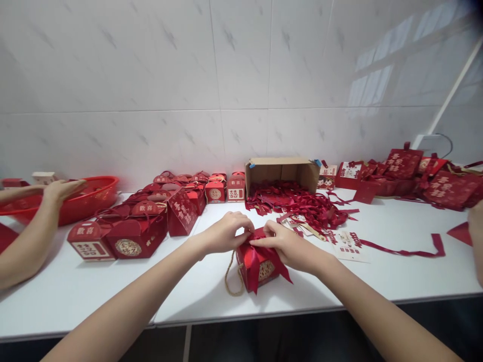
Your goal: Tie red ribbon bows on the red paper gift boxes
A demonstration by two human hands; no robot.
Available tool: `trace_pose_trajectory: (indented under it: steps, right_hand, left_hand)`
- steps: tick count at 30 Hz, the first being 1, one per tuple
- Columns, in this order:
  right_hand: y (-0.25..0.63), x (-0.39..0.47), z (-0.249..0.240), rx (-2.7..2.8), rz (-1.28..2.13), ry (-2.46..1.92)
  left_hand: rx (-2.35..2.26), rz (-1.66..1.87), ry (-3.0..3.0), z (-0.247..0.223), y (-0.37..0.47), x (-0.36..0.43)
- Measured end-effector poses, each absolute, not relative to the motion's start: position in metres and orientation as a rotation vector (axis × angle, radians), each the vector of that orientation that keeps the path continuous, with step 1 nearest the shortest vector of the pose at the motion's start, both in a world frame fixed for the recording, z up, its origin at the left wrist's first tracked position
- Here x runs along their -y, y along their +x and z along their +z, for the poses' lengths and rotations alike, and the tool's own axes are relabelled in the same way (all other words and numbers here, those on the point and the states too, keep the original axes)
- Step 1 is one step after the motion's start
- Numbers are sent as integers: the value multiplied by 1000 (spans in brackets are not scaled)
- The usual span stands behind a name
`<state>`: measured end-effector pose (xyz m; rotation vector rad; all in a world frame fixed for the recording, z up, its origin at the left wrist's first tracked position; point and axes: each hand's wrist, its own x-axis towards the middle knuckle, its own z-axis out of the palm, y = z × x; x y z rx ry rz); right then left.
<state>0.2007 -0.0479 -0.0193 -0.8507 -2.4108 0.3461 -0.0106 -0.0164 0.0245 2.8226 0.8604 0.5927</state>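
Observation:
A small red gift box (249, 274) with a gold medallion stands on the white table near its front edge. Dark red satin ribbon (255, 259) lies across its top, its two tails hanging down the front. My left hand (231, 232) pinches the ribbon at the top left of the box. From the other side my right hand (284, 243) has its thumb and fingers closed on the ribbon at the top. A twisted cord handle (228, 281) loops out at the box's left side. The ribbon's crossing point is partly hidden by my fingers.
Behind the box, a cardboard carton (281, 163) lies on its side, spilling ribbons (302, 201). Rows of red boxes (138, 234) stand at left, before a red basin (107, 193) with another person's arms (41, 226). Red bags (403, 163) and printed cards (347, 245) lie at right.

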Motion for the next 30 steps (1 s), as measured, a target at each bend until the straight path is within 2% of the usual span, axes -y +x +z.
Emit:
trace_pose_trajectory:
  steps: [7,12,22,30]
  right_hand:
    - [200,46,-26,2450,347,-836]
    - [198,40,-31,2329,397,-802]
    - [201,38,-34,2191,613,-778]
    - [204,42,-34,2316,563,-774]
  left_hand:
    - [-984,598,2811,22,-14,9]
    - [-953,704,2529,18,-14,10]
    - [-901,484,2426,5,-18,4]
    - [-915,783,2190,-3,1,11]
